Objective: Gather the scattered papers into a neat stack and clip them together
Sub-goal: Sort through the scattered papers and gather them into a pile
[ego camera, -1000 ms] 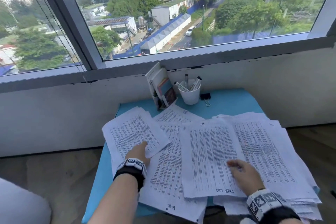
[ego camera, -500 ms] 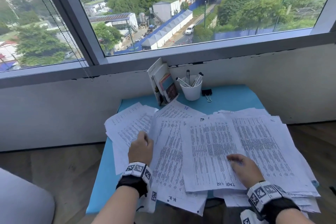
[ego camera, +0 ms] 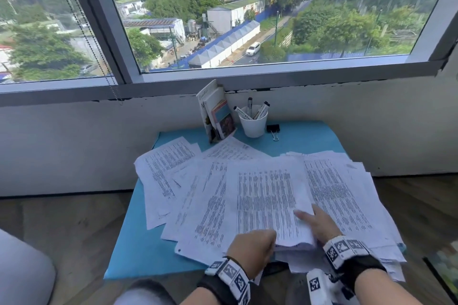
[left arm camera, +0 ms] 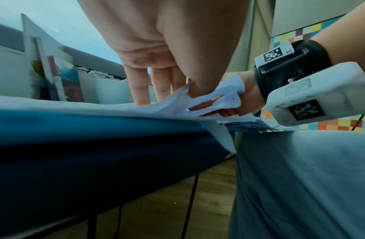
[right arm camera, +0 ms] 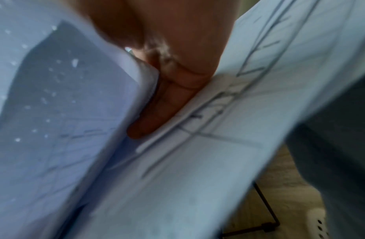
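printed papers (ego camera: 267, 203): fanned over blue table (ego camera: 138, 252). left hand (ego camera: 250, 247) grips near edge of top bundle; right hand (ego camera: 319, 224) thumb above, fingers tucked beneath. binder clip (ego camera: 273, 129) well beyond grip.

Papers (ego camera: 260, 195) lay spread across the table (ego camera: 138, 255) before me. Behind them stood the booklets (ego camera: 218, 114), a cup (ego camera: 253, 122) to their right, then the binder clip (ego camera: 273, 128).

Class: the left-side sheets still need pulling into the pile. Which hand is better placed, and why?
Left. The left hand sits nearer the left-side sheets; the right hand is holding the gathered pile.
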Demonstrator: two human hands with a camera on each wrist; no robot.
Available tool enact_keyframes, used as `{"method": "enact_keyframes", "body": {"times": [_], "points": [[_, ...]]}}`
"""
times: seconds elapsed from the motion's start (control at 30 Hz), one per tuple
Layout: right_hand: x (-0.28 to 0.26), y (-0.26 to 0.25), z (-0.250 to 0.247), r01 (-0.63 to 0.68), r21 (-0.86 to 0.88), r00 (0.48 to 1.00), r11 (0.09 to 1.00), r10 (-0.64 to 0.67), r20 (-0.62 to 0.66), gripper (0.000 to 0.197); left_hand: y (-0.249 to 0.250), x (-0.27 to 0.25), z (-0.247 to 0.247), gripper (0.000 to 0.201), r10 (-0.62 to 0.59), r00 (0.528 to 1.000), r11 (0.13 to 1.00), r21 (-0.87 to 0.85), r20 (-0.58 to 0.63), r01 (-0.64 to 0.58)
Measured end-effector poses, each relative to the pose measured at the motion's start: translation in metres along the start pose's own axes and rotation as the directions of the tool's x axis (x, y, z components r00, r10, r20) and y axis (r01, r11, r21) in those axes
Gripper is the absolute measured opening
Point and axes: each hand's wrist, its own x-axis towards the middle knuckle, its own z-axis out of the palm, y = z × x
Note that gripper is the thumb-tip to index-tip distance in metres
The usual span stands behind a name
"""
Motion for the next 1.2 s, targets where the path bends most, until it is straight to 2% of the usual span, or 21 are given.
{"method": "enact_keyframes", "body": {"times": [0.03,0.1,0.13,0.2,0.23,0.3,0.33,0.4,0.47,0.57,0.67,0.7,0.8,0.87,0.9,0.97,1.0,1.07,1.1,1.13,1.2], "points": [[-0.001,-0.002,-0.001,0.017,-0.033,1.0,0.999,-0.017,0.002,0.047,-0.002,-0.002,0.001,0.034,0.019,0.999,0.999,-0.029,-0.036,-0.02],[-0.005,-0.007,-0.002,0.079,-0.048,0.997,0.996,-0.079,-0.005,0.057,-0.012,-0.008,0.002,0.031,0.046,0.99,0.994,-0.093,-0.132,-0.058],[-0.005,-0.007,-0.004,0.128,-0.045,0.991,0.991,-0.13,-0.032,0.062,-0.021,-0.013,0.002,0.043,0.013,0.988,0.994,-0.106,-0.157,-0.03],[-0.008,-0.013,-0.018,0.223,-0.013,0.972,0.975,-0.223,-0.075,0.069,-0.04,-0.023,0.002,0.064,-0.12,0.972,0.989,-0.112,-0.203,0.098],[-0.005,-0.015,-0.031,0.24,0.011,0.966,0.971,-0.238,-0.103,0.072,-0.05,-0.028,0.001,0.069,-0.187,0.953,0.981,-0.103,-0.239,0.167],[-0.004,-0.02,-0.062,0.24,0.05,0.958,0.969,-0.228,-0.174,0.076,-0.067,-0.037,-0.002,0.074,-0.35,0.901,0.936,-0.053,-0.257,0.349],[0.0,-0.018,-0.079,0.234,0.022,0.949,0.972,-0.224,-0.223,0.075,-0.073,-0.041,-0.004,0.079,-0.456,0.864,0.886,-0.014,-0.214,0.464],[0.007,-0.01,-0.11,0.152,-0.106,0.937,0.983,-0.178,-0.301,0.067,-0.086,-0.044,-0.01,0.088,-0.642,0.757,0.761,0.019,-0.125,0.649],[0.012,0.003,-0.127,0.053,-0.271,0.936,0.961,-0.142,-0.323,0.056,-0.095,-0.043,-0.017,0.095,-0.723,0.689,0.69,-0.001,-0.052,0.724],[0.014,0.022,-0.125,-0.048,-0.509,0.949,0.86,-0.12,-0.293,0.048,-0.097,-0.037,-0.023,0.099,-0.743,0.669,0.668,0.062,0.003,0.741],[0.022,0.044,-0.112,-0.093,-0.724,0.968,0.684,-0.107,-0.226,0.049,-0.095,-0.031,-0.027,0.104,-0.782,0.623,0.622,0.072,0.02,0.779],[0.02,0.044,-0.108,-0.13,-0.751,0.965,0.648,-0.091,-0.245,0.048,-0.095,-0.03,-0.028,0.108,-0.799,0.601,0.601,0.06,0.03,0.797],[0.014,0.037,-0.102,-0.227,-0.739,0.942,0.634,-0.049,-0.331,0.045,-0.094,-0.027,-0.032,0.115,-0.846,0.528,0.529,-0.006,0.079,0.848],[0.009,0.026,-0.094,-0.258,-0.761,0.931,0.595,-0.056,-0.36,0.046,-0.094,-0.027,-0.034,0.108,-0.86,0.503,0.491,-0.126,0.091,0.862],[0.006,0.02,-0.09,-0.251,-0.783,0.931,0.569,-0.081,-0.357,0.047,-0.095,-0.028,-0.034,0.098,-0.862,0.5,0.473,-0.219,0.088,0.854],[0.002,0.008,-0.077,-0.181,-0.827,0.935,0.533,-0.169,-0.313,0.048,-0.099,-0.032,-0.037,0.066,-0.862,0.501,0.442,-0.374,0.073,0.815],[0.001,0.003,-0.069,-0.099,-0.832,0.941,0.545,-0.221,-0.257,0.047,-0.1,-0.035,-0.04,0.048,-0.862,0.503,0.437,-0.417,0.057,0.797],[-0.006,-0.011,-0.048,0.133,-0.765,0.953,0.63,-0.294,-0.076,0.039,-0.105,-0.039,-0.045,0.016,-0.868,0.497,0.431,-0.49,0.006,0.758],[-0.011,-0.017,-0.035,0.213,-0.689,0.959,0.693,-0.284,0.01,0.035,-0.106,-0.042,-0.048,0.007,-0.872,0.489,0.428,-0.537,-0.032,0.727],[-0.017,-0.023,-0.022,0.248,-0.612,0.964,0.751,-0.254,0.08,0.029,-0.108,-0.045,-0.052,0.003,-0.876,0.475,0.428,-0.59,-0.084,0.684],[-0.023,-0.03,0.002,0.269,-0.498,0.962,0.825,-0.208,0.175,0.017,-0.11,-0.053,-0.061,0.003,-0.892,0.408,0.416,-0.713,-0.197,0.565]]}}
